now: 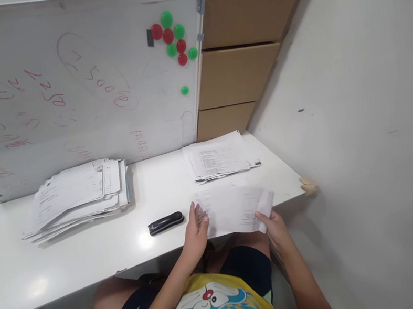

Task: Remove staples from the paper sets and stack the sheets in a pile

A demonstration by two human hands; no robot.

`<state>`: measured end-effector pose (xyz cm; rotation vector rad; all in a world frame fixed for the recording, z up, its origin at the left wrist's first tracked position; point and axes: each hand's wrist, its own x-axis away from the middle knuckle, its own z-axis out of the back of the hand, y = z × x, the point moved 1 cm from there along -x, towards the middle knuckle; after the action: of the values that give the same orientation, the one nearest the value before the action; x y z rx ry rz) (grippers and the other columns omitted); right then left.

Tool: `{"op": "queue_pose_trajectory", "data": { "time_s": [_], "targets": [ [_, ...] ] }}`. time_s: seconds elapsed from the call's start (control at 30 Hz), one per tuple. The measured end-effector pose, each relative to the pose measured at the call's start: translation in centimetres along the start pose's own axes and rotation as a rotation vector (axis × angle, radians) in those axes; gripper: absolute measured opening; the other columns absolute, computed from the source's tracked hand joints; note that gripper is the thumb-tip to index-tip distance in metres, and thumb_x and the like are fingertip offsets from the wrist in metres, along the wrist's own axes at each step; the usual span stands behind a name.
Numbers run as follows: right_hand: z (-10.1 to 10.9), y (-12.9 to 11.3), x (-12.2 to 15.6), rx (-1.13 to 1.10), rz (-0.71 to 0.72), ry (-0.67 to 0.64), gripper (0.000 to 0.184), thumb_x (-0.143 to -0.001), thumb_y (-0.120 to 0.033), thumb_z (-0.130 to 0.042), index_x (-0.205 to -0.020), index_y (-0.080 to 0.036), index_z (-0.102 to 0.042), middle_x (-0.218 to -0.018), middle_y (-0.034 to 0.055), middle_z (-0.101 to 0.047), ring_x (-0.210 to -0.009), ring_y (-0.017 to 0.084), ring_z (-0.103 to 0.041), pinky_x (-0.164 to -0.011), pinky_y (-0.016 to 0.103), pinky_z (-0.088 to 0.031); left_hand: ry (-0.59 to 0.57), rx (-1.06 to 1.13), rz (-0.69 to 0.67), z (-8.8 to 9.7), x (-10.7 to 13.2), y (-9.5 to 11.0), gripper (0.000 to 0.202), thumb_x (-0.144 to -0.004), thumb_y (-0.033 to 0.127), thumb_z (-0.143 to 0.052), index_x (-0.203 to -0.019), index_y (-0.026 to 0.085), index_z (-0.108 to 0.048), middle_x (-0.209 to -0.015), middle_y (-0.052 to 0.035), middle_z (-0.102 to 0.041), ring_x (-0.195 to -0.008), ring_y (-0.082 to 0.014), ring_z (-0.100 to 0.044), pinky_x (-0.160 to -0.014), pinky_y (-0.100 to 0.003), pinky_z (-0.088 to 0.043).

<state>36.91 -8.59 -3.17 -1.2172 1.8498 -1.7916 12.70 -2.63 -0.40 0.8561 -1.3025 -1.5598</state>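
Observation:
Several printed paper sheets (230, 209) lie over the front edge of the white desk, their right end curled up. My right hand (276, 228) pinches that right end, thumb on top. At the left edge of the sheets, my left hand (197, 229) stands on its side with fingers stretched and thumb apart, touching or very near the paper. A black stapler (166, 223) rests on the desk just left of my left hand. Behind the sheets is a loose stack of printed papers (220, 156).
A taller, uneven paper pile (74, 196) sits on the desk (88, 255) at the left. A whiteboard (106, 81) with red writing and red and green magnets (168, 36) leans behind. Stacked cardboard boxes (234, 75) stand beside the wall (364, 121) at the right.

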Motion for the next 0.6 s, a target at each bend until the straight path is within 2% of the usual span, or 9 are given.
{"op": "queue_pose_trajectory", "data": {
  "time_s": [0.17,0.23,0.3,0.33,0.4,0.47,0.53,0.6],
  "targets": [
    [1.0,0.1,-0.8,0.122,0.052,0.007,0.039,-0.050,-0.040,-0.083,-0.078,-0.016,-0.070,-0.071,0.0040,-0.073,-0.063,0.021,-0.065,-0.060,0.032,-0.051,0.177,-0.250,-0.090,-1.0,-1.5,-1.7,0.076,-0.086,0.042,-0.055,-0.148,0.015,-0.021,-0.153,-0.0213,-0.026,-0.143,-0.0333,-0.022,-0.115,-0.056,-0.021],
    [1.5,0.4,-1.1,0.131,0.080,0.017,0.040,-0.050,-0.042,-0.083,-0.078,-0.016,-0.071,-0.071,0.0041,-0.073,-0.064,0.022,-0.065,-0.061,0.033,-0.051,0.242,-0.256,-0.079,-1.4,-2.0,-2.1,0.076,-0.086,0.040,-0.055,-0.147,0.014,-0.020,-0.152,-0.0228,-0.025,-0.143,-0.0323,-0.023,-0.113,-0.055,-0.026],
    [1.9,0.7,-1.3,0.119,0.113,0.036,0.040,-0.051,-0.044,-0.083,-0.077,-0.016,-0.071,-0.073,0.0043,-0.073,-0.066,0.022,-0.065,-0.062,0.033,-0.051,0.324,-0.153,-0.048,-1.7,-2.3,-2.0,0.070,-0.088,0.036,-0.053,-0.147,0.016,-0.020,-0.150,-0.0220,-0.031,-0.140,-0.0281,-0.032,-0.107,-0.048,-0.038],
    [2.0,0.8,-1.3,0.102,0.129,0.046,0.041,-0.051,-0.045,-0.083,-0.077,-0.017,-0.070,-0.074,0.0044,-0.073,-0.068,0.023,-0.066,-0.063,0.034,-0.052,0.355,-0.076,-0.044,-1.9,-2.3,-1.6,0.065,-0.089,0.035,-0.051,-0.145,0.017,-0.023,-0.146,-0.0206,-0.037,-0.136,-0.0256,-0.038,-0.103,-0.044,-0.042],
    [2.0,0.8,-1.2,0.046,0.151,0.072,0.042,-0.049,-0.046,-0.084,-0.077,-0.018,-0.070,-0.076,0.0042,-0.074,-0.071,0.023,-0.066,-0.066,0.034,-0.053,0.341,0.060,-0.054,-2.2,-2.2,-0.6,0.049,-0.090,0.033,-0.048,-0.136,0.019,-0.038,-0.133,-0.0155,-0.053,-0.123,-0.0213,-0.052,-0.094,-0.036,-0.048],
    [1.9,0.5,-0.9,-0.007,0.157,0.083,0.042,-0.049,-0.045,-0.084,-0.078,-0.019,-0.069,-0.077,0.0034,-0.074,-0.074,0.022,-0.066,-0.068,0.033,-0.053,0.291,0.117,-0.060,-2.2,-1.9,0.7,0.030,-0.091,0.035,-0.047,-0.114,0.018,-0.055,-0.107,-0.0085,-0.066,-0.100,-0.0180,-0.063,-0.083,-0.030,-0.051],
    [1.7,0.0,-0.6,-0.039,0.158,0.082,0.040,-0.050,-0.045,-0.083,-0.078,-0.021,-0.069,-0.076,0.0025,-0.073,-0.077,0.021,-0.066,-0.070,0.032,-0.054,0.308,0.108,-0.050,-1.8,-1.5,2.0,0.025,-0.090,0.039,-0.049,-0.089,0.017,-0.060,-0.081,-0.0023,-0.065,-0.078,-0.0154,-0.062,-0.071,-0.026,-0.050],
    [1.4,-0.6,-0.4,-0.064,0.162,0.079,0.038,-0.050,-0.044,-0.084,-0.077,-0.022,-0.068,-0.075,0.0015,-0.073,-0.079,0.021,-0.066,-0.071,0.032,-0.054,0.383,0.067,-0.052,-1.0,-1.1,3.0,0.028,-0.088,0.042,-0.051,-0.078,0.017,-0.060,-0.071,-0.0002,-0.062,-0.070,-0.0146,-0.059,-0.066,-0.025,-0.048]
  ]
}}
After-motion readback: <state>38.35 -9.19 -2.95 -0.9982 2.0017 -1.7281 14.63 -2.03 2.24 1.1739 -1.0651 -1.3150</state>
